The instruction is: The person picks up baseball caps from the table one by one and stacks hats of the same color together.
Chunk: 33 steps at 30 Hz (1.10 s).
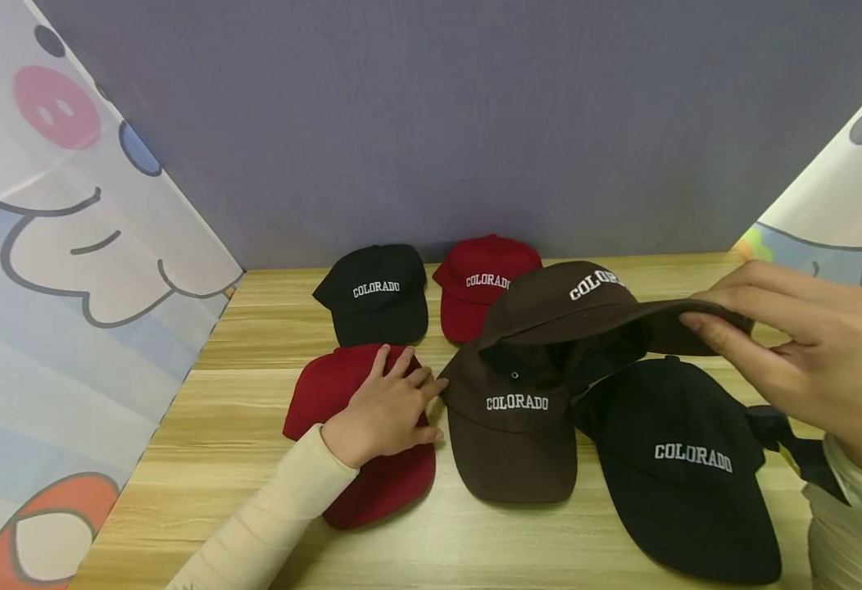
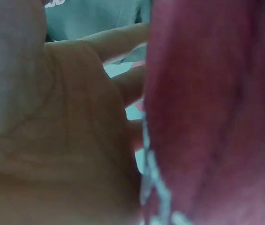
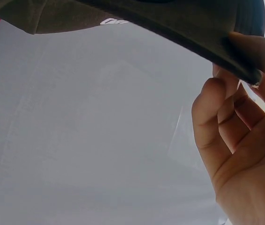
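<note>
My right hand (image 1: 814, 344) pinches the brim of a brown baseball cap (image 1: 542, 299) between thumb and fingers, and the cap hangs tilted above the table. In the right wrist view, the thumb and fingers meet at the edge of the dark brim (image 3: 184, 35). A second brown cap (image 1: 512, 463) lies below it, partly covered from above. My left hand (image 1: 383, 414) rests on a red cap (image 1: 320, 389), fingers spread and fairly straight over its front. Red cloth (image 2: 212, 103) fills the right of the left wrist view beside the palm.
At the back stand a black cap (image 1: 375, 315) and another red cap (image 1: 486, 262), partly behind the raised cap. A larger black cap (image 1: 685, 500) lies at front right on the wooden table (image 1: 232, 401). A grey wall (image 1: 475, 123) rises behind, with cartoon-printed sheets at both sides.
</note>
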Each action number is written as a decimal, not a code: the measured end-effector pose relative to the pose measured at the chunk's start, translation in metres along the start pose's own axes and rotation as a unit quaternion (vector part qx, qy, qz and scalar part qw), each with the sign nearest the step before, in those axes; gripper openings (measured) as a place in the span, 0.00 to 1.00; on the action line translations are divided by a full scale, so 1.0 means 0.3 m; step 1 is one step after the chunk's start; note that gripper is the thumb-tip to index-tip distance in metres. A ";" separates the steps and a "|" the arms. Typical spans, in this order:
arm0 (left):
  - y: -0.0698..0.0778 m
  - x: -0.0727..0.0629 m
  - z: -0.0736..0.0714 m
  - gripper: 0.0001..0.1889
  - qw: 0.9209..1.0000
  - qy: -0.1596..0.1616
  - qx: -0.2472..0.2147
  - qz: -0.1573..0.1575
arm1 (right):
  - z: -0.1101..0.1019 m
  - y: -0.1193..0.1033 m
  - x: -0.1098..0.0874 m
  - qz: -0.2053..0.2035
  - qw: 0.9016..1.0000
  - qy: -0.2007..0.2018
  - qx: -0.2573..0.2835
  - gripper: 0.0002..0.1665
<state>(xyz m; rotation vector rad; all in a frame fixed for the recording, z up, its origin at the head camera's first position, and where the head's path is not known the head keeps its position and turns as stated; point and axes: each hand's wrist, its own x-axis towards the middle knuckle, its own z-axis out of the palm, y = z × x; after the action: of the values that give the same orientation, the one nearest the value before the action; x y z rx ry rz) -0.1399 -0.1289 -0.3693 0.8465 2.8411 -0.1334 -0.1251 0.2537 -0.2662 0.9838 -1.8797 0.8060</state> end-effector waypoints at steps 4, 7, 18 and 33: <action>-0.003 0.003 0.003 0.38 1.000 -0.005 0.003 -0.004 | 0.000 -0.004 -0.003 -0.003 1.000 0.000 -0.002 0.12; -0.005 0.005 0.006 0.38 1.000 -0.006 0.005 -0.004 | -0.002 -0.005 -0.013 -0.002 1.000 0.000 0.005 0.11; -0.007 0.006 0.010 0.37 1.000 -0.002 0.010 -0.004 | -0.007 0.000 -0.058 -0.026 0.999 -0.025 0.036 0.06; -0.015 0.007 0.011 0.36 1.000 0.003 0.002 -0.003 | 0.028 -0.042 -0.067 -0.054 0.994 -0.072 0.068 0.05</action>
<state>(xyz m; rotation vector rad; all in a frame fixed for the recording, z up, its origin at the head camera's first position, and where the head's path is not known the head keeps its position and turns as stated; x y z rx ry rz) -0.1436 -0.1321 -0.3728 0.8401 2.8514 -0.1381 -0.1108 0.2471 -0.2858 1.2466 -1.8945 0.8266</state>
